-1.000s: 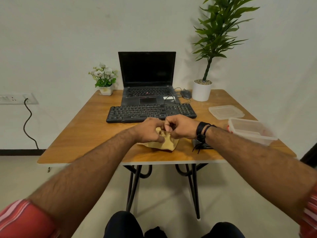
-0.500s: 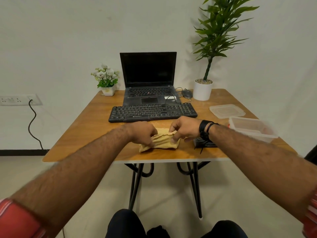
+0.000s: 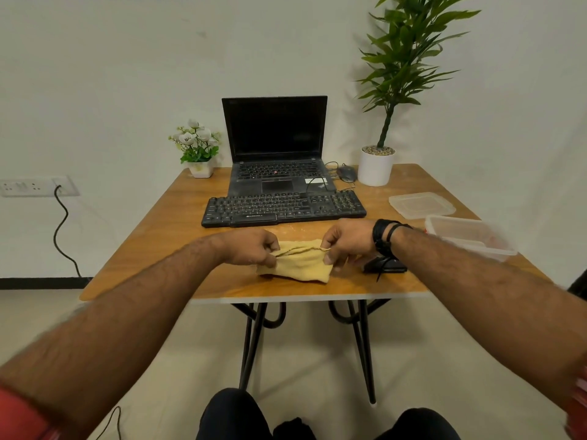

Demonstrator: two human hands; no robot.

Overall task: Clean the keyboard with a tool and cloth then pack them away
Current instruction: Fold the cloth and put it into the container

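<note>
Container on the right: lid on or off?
Off. The container stands open by the table's right edge; its lid lies flat on the table behind it.

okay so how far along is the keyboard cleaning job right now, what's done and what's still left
Whether the keyboard got cleaned can't be told, though neither hand is on it. In hand: the left hand and right hand each pinch an end of the yellow cloth, seemingly folding it. Left: packing. The clear container has no lid on, its lid lies beside it, and a black tool lies on the table.
</note>
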